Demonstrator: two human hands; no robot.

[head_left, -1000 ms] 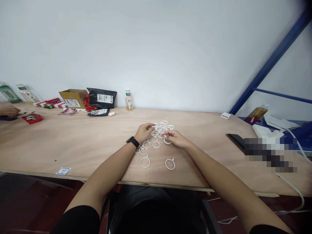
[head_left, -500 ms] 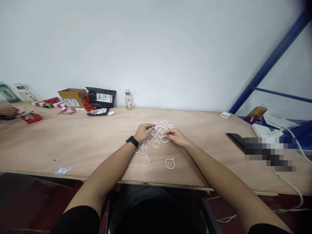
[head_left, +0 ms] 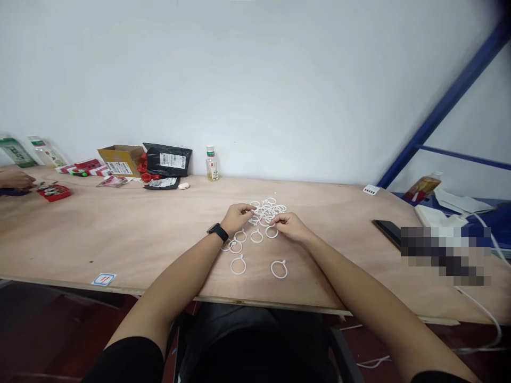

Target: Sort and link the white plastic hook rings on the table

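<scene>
Tangled pile of white rings [head_left: 266, 209], centre of frame; left hand [head_left: 238, 217] at its left edge, fingers bunched, grip not discernible; right hand [head_left: 293, 226], apart from the left, fingers pinched on a single ring [head_left: 266, 232] below the pile. Two loose rings [head_left: 238, 274], lower centre; bottle [head_left: 212, 166], upper left.

White ring [head_left: 272, 237] in the right grip [head_left: 293, 226]

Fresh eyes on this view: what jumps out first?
First, the heap of white rings central on the wooden table, with the left hand at its left edge and the right hand at its near right. Then the blue beam slanting across the upper right, and the cardboard box at back left.
</scene>
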